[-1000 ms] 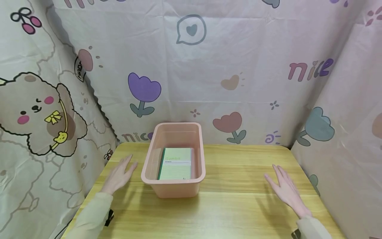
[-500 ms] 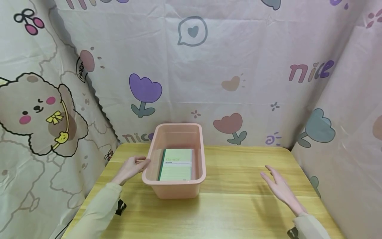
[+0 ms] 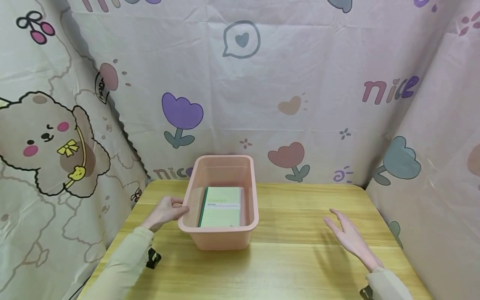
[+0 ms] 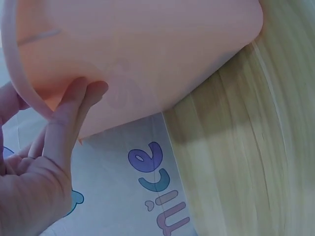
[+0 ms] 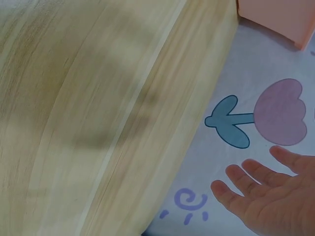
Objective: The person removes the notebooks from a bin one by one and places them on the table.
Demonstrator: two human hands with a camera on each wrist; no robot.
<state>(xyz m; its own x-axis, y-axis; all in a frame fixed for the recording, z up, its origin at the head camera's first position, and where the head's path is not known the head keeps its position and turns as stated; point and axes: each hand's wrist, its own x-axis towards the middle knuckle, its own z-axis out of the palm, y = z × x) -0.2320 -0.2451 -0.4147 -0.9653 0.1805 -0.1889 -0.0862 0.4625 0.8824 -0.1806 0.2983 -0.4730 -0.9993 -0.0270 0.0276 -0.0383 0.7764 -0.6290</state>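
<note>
A pink plastic bin [image 3: 221, 239] stands upright on the wooden table, left of the middle. Inside it a pale green notebook [image 3: 221, 206] with a dark green spine lies flat, its cover reading "Gambit". My left hand [image 3: 166, 213] pinches the bin's left rim, thumb over the edge. In the left wrist view, fingers [image 4: 64, 118] of that hand press the outside of the bin wall [image 4: 147, 59]. Over the table's right side my right hand [image 3: 350, 237] hovers, holding nothing, fingers apart and relaxed. The right wrist view shows its loosely bent fingers [image 5: 246, 184].
The wooden table [image 3: 292, 266] ends at a printed cloth backdrop [image 3: 322, 62] behind. More patterned cloth [image 3: 48, 225] hangs along the left side, and cloth also hangs on the right. Dark straps with small devices sit at both wrists.
My left hand has moved right from beside the bin and taken hold of its left rim. The right hand has drifted slightly left. Bin and notebook stay in place.
</note>
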